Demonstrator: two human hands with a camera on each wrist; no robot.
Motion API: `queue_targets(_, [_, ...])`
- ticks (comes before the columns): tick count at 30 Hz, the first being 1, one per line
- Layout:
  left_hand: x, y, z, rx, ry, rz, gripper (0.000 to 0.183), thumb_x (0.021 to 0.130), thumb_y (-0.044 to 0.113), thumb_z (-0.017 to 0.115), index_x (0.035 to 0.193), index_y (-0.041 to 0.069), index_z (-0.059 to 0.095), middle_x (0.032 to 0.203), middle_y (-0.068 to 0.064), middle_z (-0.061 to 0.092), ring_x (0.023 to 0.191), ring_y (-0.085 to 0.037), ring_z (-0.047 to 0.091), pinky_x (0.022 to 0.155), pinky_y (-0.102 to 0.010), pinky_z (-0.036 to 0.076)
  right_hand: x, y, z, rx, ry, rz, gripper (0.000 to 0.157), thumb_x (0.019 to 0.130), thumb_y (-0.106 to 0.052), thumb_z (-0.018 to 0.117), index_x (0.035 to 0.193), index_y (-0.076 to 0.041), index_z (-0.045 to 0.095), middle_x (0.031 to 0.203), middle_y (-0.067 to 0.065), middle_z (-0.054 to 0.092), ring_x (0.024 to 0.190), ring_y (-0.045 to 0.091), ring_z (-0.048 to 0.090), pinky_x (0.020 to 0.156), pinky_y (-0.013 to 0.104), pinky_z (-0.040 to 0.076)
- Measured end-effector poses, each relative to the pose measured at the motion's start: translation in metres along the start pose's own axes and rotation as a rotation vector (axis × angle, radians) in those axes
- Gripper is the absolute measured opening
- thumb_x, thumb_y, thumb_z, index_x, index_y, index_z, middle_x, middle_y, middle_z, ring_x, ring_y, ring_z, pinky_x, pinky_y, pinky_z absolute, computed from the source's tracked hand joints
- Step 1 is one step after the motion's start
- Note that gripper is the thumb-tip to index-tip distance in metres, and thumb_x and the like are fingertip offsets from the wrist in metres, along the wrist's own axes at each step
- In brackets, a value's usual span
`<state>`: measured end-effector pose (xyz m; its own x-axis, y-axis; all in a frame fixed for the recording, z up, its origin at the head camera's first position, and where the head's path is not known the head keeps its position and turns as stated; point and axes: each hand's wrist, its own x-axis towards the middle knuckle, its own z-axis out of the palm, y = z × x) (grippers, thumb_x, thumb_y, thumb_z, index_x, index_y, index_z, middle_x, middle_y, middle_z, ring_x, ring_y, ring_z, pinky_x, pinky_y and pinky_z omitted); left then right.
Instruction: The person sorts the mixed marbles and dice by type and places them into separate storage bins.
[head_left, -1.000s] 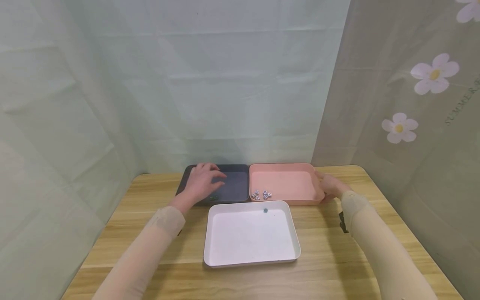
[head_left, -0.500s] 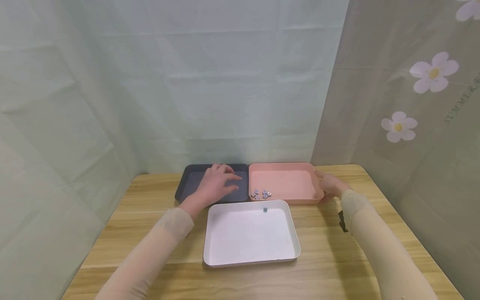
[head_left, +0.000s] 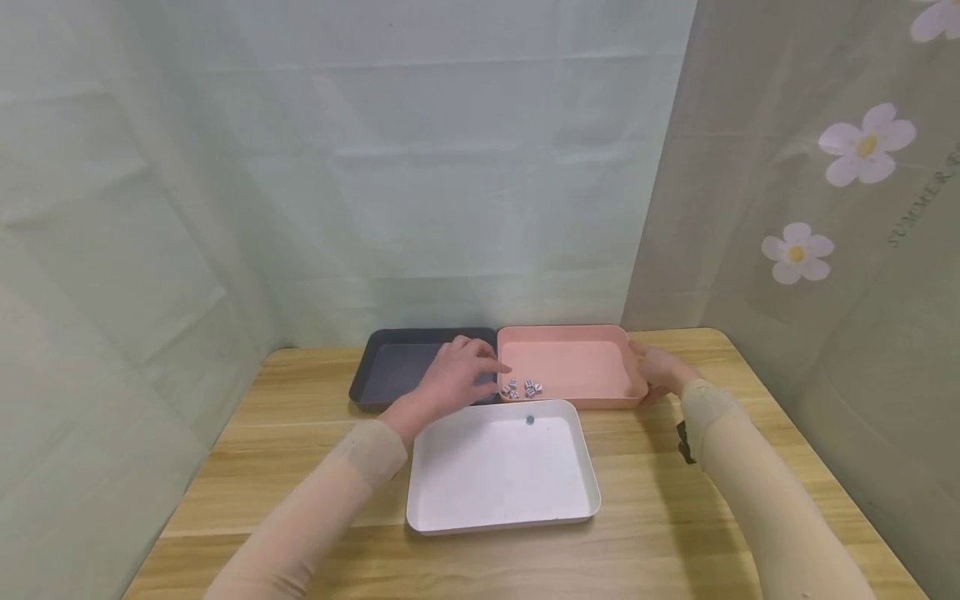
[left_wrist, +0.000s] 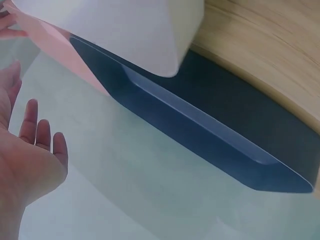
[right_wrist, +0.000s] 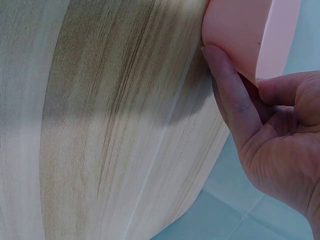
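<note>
My left hand (head_left: pixel 461 371) hovers over the right end of the dark navy tray (head_left: pixel 363 375), its fingertips reaching past the edge of the pink tray (head_left: pixel 577 362). In the left wrist view, the fingers of that hand (left_wrist: pixel 35 155) are loosely spread, with nothing seen between them. Several white dice (head_left: pixel 530 388) with dark markings lie in the pink tray's near left corner. At the right end of the pink tray, my right hand (head_left: pixel 660 369) grips it. The right wrist view shows the thumb (right_wrist: pixel 282 90) at the rim and fingers against the outer wall.
In front of both trays stands a white tray (head_left: pixel 502 471), holding a small teal piece (head_left: pixel 530 420) near its far side. All three rest on a wood-grain table (head_left: pixel 652 517). Pale cloth (head_left: pixel 465 192) hangs behind; a flowered cloth (head_left: pixel 810 333) hangs on the right.
My left hand has moved rightward across the navy tray to the pink tray's edge. Green pieces seen earlier by that hand are out of sight. The right hand stays on the pink tray.
</note>
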<state>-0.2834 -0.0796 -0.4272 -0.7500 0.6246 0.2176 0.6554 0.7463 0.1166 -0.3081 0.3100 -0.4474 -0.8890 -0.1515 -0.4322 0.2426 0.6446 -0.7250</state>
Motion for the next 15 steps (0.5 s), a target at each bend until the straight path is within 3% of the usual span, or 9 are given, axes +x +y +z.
queue_targets(4, [0.004, 0.008, 0.003, -0.003, -0.017, 0.031, 0.032, 0.093, 0.032, 0.078, 0.125, 0.033, 0.075, 0.124, 0.002, 0.059, 0.115, -0.024, 0.048, 0.097, -0.045, 0.040, 0.000, 0.000, -0.001, -0.011, 0.006, 0.003, 0.066, 0.106, -0.002, 0.035, 0.163, -0.006, 0.001, 0.157, 0.039, 0.016, 0.111, 0.041, 0.058, 0.079, 0.047, 0.060])
queue_targets(15, [0.010, 0.023, 0.012, 0.014, -0.043, 0.082, 0.024, 0.096, 0.032, 0.074, 0.120, 0.034, 0.077, 0.122, 0.004, 0.058, 0.117, -0.023, 0.047, 0.104, -0.046, 0.037, 0.000, -0.002, -0.001, 0.000, 0.000, -0.011, 0.070, 0.103, 0.003, 0.037, 0.162, -0.003, 0.001, 0.160, 0.040, 0.007, 0.122, 0.045, 0.048, 0.083, 0.049, 0.059])
